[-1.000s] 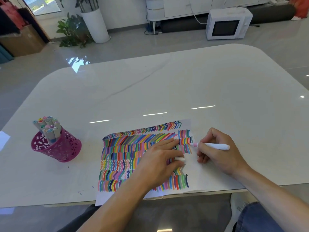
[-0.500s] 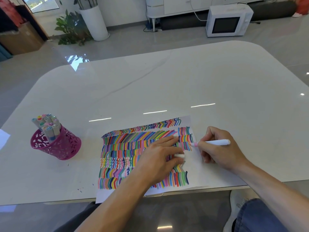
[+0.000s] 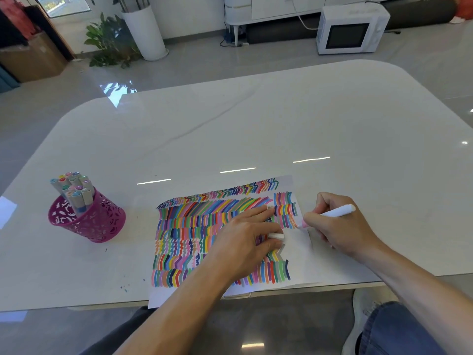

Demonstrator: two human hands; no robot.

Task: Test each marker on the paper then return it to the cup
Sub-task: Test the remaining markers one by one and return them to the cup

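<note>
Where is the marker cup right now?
In the head view the pink cup stands on the table's left side, holding markers, well left of the paper and apart from the left hand resting on it.

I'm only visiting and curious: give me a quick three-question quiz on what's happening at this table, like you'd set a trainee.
1. True or false: the right hand holds a white marker with its pink tip at the paper.
2. The pink cup holding markers stands: A) left of the paper, B) right of it, C) on it.
3. Fill in: the left hand rests on the paper and pinches a white ___.
Key: 1 true; 2 A; 3 cap.
</note>
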